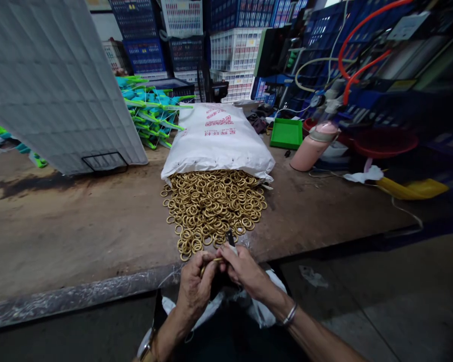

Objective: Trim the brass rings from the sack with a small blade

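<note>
My left hand (195, 281) is closed, thumb and fingers pinching a gold-coloured ring (218, 260) just past the table's front edge. Close against it, my right hand (248, 271) is wrapped round a slim tool with a black end (231, 238); its working end is hidden by the fingers, so I cannot tell its exact kind. Beyond both hands spreads a heap of gold rings (215, 203). It spills from the open mouth of a white sack (217, 146) with red print, which lies on the table.
On the wooden table (79, 226), a tall grey-white panel (68, 90) stands left, by green and turquoise plastic pieces (151, 108). To the right are a green tray (286, 133), a pink bottle (312, 147), a red bowl (385, 143) and a hose. Stacked crates (234, 50) stand behind.
</note>
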Tool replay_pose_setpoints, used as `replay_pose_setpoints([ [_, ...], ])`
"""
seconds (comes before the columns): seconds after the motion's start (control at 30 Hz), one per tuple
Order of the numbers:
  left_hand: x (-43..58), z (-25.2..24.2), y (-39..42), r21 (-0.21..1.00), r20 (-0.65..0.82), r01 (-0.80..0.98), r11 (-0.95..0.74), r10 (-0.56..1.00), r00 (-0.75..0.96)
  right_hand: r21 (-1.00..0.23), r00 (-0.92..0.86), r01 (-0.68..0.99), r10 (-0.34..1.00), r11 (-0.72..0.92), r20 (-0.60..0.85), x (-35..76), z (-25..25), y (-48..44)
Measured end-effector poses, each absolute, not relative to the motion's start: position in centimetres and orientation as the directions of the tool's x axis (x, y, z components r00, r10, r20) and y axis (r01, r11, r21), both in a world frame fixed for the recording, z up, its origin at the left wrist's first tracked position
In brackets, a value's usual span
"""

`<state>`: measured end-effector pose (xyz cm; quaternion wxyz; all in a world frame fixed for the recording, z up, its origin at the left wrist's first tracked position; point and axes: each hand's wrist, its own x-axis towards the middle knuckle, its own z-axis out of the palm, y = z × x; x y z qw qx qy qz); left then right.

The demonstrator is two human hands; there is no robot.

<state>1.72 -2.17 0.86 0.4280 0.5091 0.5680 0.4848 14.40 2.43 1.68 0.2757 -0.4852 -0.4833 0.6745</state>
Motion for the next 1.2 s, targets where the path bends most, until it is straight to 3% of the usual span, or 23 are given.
replay_pose_setpoints([
  [0.1, 2.0, 1.2, -1.9, 0.99, -0.008, 0.139, 0.027, 0.991, -0.135, -0.961, -0.339, 0.256, 0.921, -0.106, -0.192, 14.6, 1.6, 2.5],
  [0.17, 2.2, 1.6, -1.7, 0.995, -0.07, 0.058, 0.078, 0.988, -0.138, -0.95, -0.333, 0.31, 0.933, -0.031, -0.139, 14.6, 1.5, 2.6],
  [0.3, 2.5, 2.4, -1.5, 0.954, -0.279, -0.12, 0.273, 0.959, -0.037, -0.936, -0.317, 0.353, 0.942, 0.009, -0.11, 14.5, 1.0, 2.7],
  [0.4, 2.4, 2.7, -1.7, 0.914, -0.351, -0.206, 0.349, 0.936, 0.029, -0.942, -0.337, 0.335, 0.935, 0.006, -0.113, 14.5, 0.9, 2.6],
  [0.63, 2.4, 1.7, -2.2, 0.866, -0.374, -0.327, 0.377, 0.924, 0.076, -0.958, -0.325, 0.283, 0.936, -0.041, -0.136, 14.8, 1.1, 2.7],
  [0.77, 2.4, 1.6, -2.2, 0.864, -0.386, -0.328, 0.381, 0.921, 0.055, -0.916, -0.307, 0.398, 0.948, 0.045, -0.087, 15.2, 0.7, 2.5],
  [0.93, 2.4, 1.9, -2.1, 0.845, -0.407, -0.361, 0.395, 0.912, 0.045, -0.841, -0.452, 0.498, 0.891, 0.214, -0.041, 15.3, 0.4, 1.8],
  [1.2, 2.5, 1.8, -2.2, 0.849, -0.402, -0.356, 0.391, 0.914, 0.045, -0.657, -0.474, 0.695, 0.873, 0.291, -0.116, 15.0, 0.7, 1.5],
])
